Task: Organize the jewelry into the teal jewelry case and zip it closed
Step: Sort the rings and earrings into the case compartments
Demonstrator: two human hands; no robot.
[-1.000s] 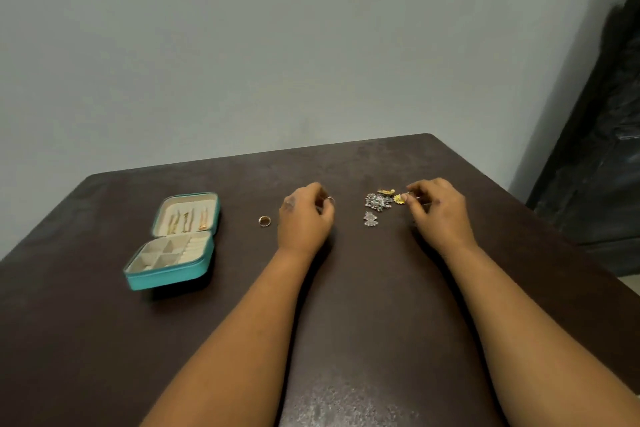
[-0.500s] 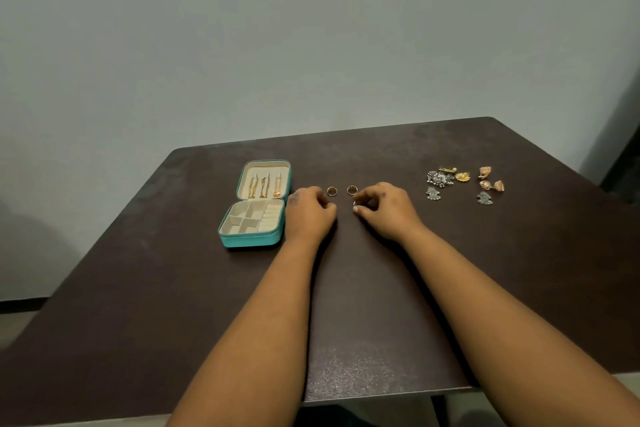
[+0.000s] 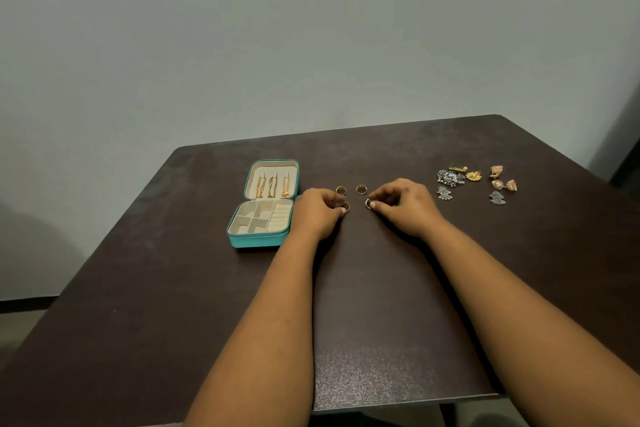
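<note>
Rings lie mid-table: two loose gold rings (image 3: 351,189), with the left hand (image 3: 317,215) pinching a third ring (image 3: 345,207) and the right hand (image 3: 403,206) apparently pinching a fourth ring (image 3: 367,203). Teal jewelry case (image 3: 258,241) sits open toward the left edge; earrings (image 3: 476,182) cluster near the right edge.

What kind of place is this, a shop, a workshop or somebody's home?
Most likely a room in a home, though that is a guess. A plain dark table stands against a bare pale wall, with only a small teal jewelry case and loose earrings on it: no counter, displays or tools.
</note>
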